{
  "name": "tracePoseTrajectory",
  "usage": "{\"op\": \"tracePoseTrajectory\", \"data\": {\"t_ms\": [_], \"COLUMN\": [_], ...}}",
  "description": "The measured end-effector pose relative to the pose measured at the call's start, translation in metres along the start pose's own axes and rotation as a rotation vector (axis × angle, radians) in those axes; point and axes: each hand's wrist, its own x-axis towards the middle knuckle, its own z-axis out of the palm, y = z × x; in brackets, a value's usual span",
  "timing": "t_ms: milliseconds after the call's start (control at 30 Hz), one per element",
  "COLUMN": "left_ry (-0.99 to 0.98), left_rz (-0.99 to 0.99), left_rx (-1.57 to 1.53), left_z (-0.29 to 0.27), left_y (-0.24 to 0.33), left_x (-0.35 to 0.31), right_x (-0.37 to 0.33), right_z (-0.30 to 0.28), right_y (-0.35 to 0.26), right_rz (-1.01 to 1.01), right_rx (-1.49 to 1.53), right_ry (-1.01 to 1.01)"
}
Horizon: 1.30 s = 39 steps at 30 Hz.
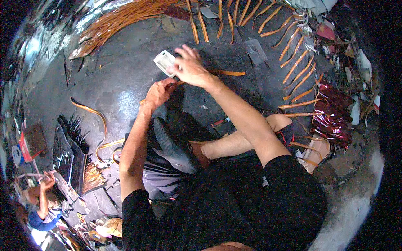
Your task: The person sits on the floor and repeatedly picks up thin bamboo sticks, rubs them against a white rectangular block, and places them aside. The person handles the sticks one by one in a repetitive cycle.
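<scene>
My left hand (160,94) is closed round a glossy orange-brown strip (180,83), low over the dark floor. A short end of strip shows by its wrist. Just beyond it is my right hand (191,70), blurred by motion, its fingers spread. Those fingers overlap the edge of a white, round-cornered rectangular thing (164,62); whether they touch it I cannot tell. To the right of my right wrist, an orange-brown strip end (229,72) sticks out, perhaps part of the same strip.
Many similar strips (294,44) lie in an arc at far right, near dark red shiny sheeting (333,113). A long orange-brown bundle (121,25) lies at far left. A curled strip (98,115) and black sheeting (69,154) are at left. Another person (44,205) sits lower left.
</scene>
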Motion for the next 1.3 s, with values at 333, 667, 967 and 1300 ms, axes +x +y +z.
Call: {"op": "tracePoseTrajectory", "data": {"t_ms": [333,667,967,1300], "left_ry": [-0.023,-0.121,0.099,0.32], "left_rz": [-0.072,-0.272,-0.568,-0.463], "left_rx": [-0.019,-0.153,-0.675,-0.561], "left_z": [-0.008,-0.068,-0.104,-0.098], "left_y": [0.003,-0.03,-0.083,-0.073], "left_x": [0.002,-0.045,-0.113,-0.084], "right_x": [-0.108,-0.082,-0.046,0.006], "right_z": [-0.019,0.053,0.102,0.101], "right_y": [-0.013,-0.048,-0.095,-0.132], "right_rz": [0.727,0.331,0.054,-0.206], "right_rx": [0.839,0.374,0.244,0.131], "right_ry": [-0.393,-0.412,-0.53,-0.692]}}
